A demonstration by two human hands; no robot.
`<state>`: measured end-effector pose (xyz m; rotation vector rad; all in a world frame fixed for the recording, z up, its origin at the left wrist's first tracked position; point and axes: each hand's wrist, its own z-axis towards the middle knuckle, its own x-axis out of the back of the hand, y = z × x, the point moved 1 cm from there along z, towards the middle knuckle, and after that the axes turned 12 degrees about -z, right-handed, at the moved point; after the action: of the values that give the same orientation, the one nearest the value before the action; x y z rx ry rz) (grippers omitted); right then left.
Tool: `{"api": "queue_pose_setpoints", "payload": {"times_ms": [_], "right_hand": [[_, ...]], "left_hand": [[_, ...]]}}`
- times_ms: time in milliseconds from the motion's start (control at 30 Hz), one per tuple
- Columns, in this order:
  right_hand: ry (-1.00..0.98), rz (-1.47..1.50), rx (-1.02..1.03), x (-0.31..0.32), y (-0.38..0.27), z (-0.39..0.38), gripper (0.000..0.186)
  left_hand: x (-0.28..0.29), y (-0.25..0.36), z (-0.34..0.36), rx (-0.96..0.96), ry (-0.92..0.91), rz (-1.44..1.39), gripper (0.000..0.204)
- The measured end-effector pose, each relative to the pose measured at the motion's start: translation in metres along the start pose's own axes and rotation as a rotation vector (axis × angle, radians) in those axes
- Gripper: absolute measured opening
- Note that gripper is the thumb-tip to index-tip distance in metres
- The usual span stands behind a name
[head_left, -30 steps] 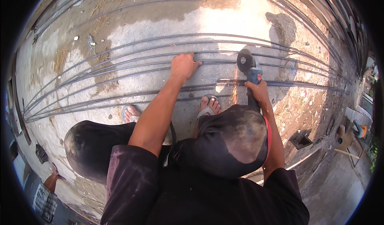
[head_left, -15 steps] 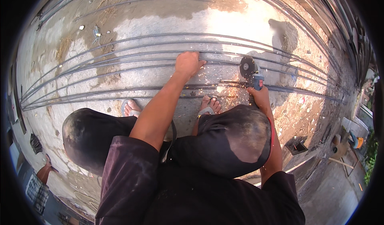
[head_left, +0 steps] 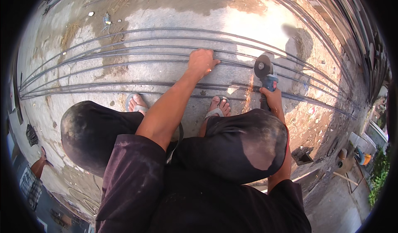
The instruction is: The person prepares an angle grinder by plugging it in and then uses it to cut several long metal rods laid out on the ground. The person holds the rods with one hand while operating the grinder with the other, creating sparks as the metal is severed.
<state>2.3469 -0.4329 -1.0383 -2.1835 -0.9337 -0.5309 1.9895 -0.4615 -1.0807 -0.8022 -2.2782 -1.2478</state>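
Several long dark steel rods (head_left: pixel 145 61) run side by side across the ground in front of me. My left hand (head_left: pixel 201 63) is closed round the rods near the middle, its thumb pointing right. In my right hand (head_left: pixel 272 99) is a blue-grey angle grinder (head_left: pixel 269 82), gripped by its body beside my right knee. Its round cutting disc (head_left: pixel 262 66) meets a rod to the right of my left hand. Orange sparks (head_left: pixel 249 95) stream from there toward the ground near my right foot. The exact contact point is hard to make out.
My sandalled feet (head_left: pixel 217 106) stand close to the nearest rods. More rods (head_left: pixel 306 17) lie at the far right. Another person's bare arm or leg (head_left: pixel 39 166) shows at the left edge. An orange-and-blue object (head_left: pixel 365 157) lies at the right.
The sparks have narrowed from a wide scatter into a thin stream. My left hand and the grinder appear slightly farther right and up, while the whole view has also shifted a little.
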Motion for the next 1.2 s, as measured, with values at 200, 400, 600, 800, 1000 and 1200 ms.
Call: {"api": "queue_pose_setpoints", "payload": {"times_ms": [200,400,600,800,1000,1200], "right_hand": [[0.005,0.008,0.057,0.005,-0.004,-0.004,0.04],[-0.002,0.03,0.086,0.003,-0.008,-0.01,0.031],[-0.012,0.016,0.039,0.005,-0.007,-0.019,0.031],[-0.013,-0.048,-0.025,0.007,-0.006,-0.019,0.038],[-0.021,0.009,0.014,0.008,-0.006,-0.018,0.036],[0.009,-0.002,0.016,0.005,-0.012,-0.029,0.031]], "left_hand": [[-0.002,-0.001,-0.001,-0.044,0.057,0.013,0.048],[-0.001,-0.002,-0.004,-0.04,0.07,0.007,0.051],[0.005,0.005,-0.007,0.042,-0.057,0.041,0.055],[0.002,0.013,-0.005,0.122,-0.046,0.081,0.045],[0.0,0.018,-0.005,0.148,-0.01,0.062,0.048],[-0.003,0.009,-0.003,0.13,-0.018,0.018,0.059]]}}
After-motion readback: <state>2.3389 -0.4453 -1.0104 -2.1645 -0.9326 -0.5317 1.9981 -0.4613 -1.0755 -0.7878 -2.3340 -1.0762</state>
